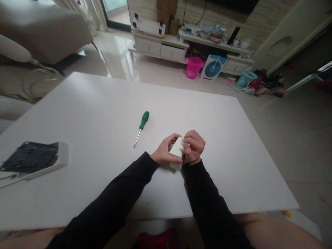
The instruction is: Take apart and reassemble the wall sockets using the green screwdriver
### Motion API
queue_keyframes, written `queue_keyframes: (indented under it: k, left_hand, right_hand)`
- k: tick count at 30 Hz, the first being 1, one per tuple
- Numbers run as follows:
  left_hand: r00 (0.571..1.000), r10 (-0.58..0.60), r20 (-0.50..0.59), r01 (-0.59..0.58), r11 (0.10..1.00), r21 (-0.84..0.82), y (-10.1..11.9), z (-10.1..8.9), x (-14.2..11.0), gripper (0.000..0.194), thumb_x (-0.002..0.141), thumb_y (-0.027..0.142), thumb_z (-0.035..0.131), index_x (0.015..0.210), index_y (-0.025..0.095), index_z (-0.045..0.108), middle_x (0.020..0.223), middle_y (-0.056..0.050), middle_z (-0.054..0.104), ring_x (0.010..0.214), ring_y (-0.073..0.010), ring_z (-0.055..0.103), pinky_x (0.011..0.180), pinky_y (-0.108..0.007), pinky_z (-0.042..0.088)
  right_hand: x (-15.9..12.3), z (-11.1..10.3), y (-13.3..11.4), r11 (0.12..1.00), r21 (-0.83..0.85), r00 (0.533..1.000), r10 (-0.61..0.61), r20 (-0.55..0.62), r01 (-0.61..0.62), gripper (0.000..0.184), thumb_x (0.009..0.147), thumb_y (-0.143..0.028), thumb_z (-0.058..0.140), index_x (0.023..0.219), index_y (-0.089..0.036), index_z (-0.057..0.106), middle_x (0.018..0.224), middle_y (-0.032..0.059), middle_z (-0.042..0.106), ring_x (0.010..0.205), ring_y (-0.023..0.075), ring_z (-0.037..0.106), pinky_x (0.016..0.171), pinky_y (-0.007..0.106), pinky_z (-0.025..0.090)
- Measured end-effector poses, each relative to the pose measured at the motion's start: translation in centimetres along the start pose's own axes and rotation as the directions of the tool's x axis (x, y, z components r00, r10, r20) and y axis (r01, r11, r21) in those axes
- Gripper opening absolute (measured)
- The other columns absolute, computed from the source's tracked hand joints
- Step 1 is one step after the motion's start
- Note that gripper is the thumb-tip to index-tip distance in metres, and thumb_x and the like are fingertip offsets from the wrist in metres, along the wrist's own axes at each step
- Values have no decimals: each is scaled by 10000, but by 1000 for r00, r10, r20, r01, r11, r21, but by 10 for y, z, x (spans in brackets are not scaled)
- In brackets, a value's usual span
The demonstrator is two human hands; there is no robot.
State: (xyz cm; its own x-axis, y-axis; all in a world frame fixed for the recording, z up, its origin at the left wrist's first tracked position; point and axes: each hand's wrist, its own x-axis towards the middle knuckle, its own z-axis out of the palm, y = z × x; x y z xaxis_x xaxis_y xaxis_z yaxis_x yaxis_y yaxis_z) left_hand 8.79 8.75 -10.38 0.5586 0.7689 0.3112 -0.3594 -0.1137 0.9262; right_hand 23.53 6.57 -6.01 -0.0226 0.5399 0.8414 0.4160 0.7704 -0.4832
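My left hand [166, 150] is wrapped round a small white plastic box [177, 147], with the thumb along its near side and the fingers on the far side. The box is held tilted just over the table. Under it shows another whitish piece [175, 166]; whether the two are joined I cannot tell. My right hand [193, 145] is closed in a pinch against the box's right end, and what lies between its fingertips is hidden. Left of the hands, a screwdriver [144, 120] with a green handle lies on the table, its metal tip toward me.
The white table [103, 103] spans the space before me. At its left lies a white-framed device with a dark circuit board [33, 157] and cables. Beyond the table stand a pink basket [194, 67], a blue-and-white fan [214, 66] and a low white cabinet [149, 46].
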Motion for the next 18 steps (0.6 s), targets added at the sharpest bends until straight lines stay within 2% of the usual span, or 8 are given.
queue_keyframes:
  k: [8, 12, 18]
  left_hand:
    - [1000, -24, 20, 24, 1000, -4, -1, -1, 0, 885, 469, 469, 1040, 1177, 177, 595, 1081, -67, 671, 1037, -286, 662, 915, -394, 539]
    - [1000, -20, 12, 20, 1000, 4, 1, 0, 0, 868, 481, 473, 1033, 1173, 172, 605, 1097, -78, 675, 1052, -293, 662, 921, -399, 537]
    - [999, -38, 16, 38, 999, -10, 3, 2, 2, 854, 484, 496, 1022, 1155, 177, 601, 1081, -78, 683, 1038, -293, 658, 920, -400, 516]
  right_hand:
    - [6, -3, 0, 1000, -21, 985, 20, 169, -17, 447, 1010, -386, 432, 595, -259, 324, 589, -17, 338, 578, 186, 344, 593, 381, 249]
    - [7, -3, 0, 1000, -8, 984, 1, 179, 0, 445, 1028, -388, 423, 613, -259, 330, 603, -17, 332, 588, 190, 345, 592, 377, 239]
    - [4, -3, 2, 998, -1, 980, 58, 190, -59, 479, 1036, -471, 400, 613, -259, 323, 611, -19, 324, 596, 190, 354, 592, 376, 250]
